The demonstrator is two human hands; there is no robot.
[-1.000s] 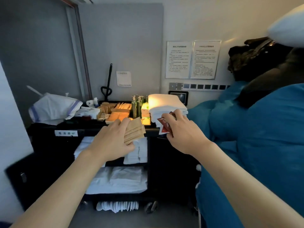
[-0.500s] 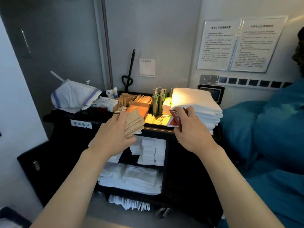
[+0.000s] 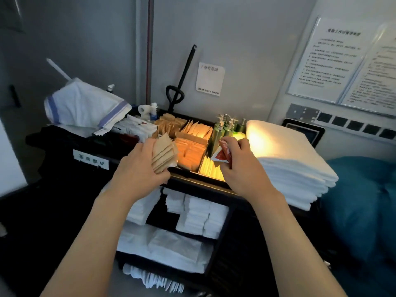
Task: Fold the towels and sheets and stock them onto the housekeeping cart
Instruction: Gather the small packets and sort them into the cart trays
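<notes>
The black housekeeping cart (image 3: 55, 146) stands in front of me against the wall. My left hand (image 3: 137, 168) grips a fan of tan paper packets (image 3: 164, 154) over the cart's top tray. My right hand (image 3: 240, 166) pinches several red and white sachets (image 3: 221, 154) above the yellow packet compartment. A stack of folded white towels (image 3: 287, 159) lies on the cart's right end. More folded white linen (image 3: 197, 213) fills the open shelves below, partly hidden by my arms.
The top tray (image 3: 186, 171) holds compartments of tan and yellow packets and green pump bottles (image 3: 220, 131). A white cloth with blue stripes (image 3: 83, 106) lies on the cart's left end. A blue laundry bag (image 3: 360, 202) bulges at the right. Notices (image 3: 330, 58) hang on the wall.
The view has closed in on the cart and tilted down. Both hands have moved forward over the top tray, still holding their packets.
</notes>
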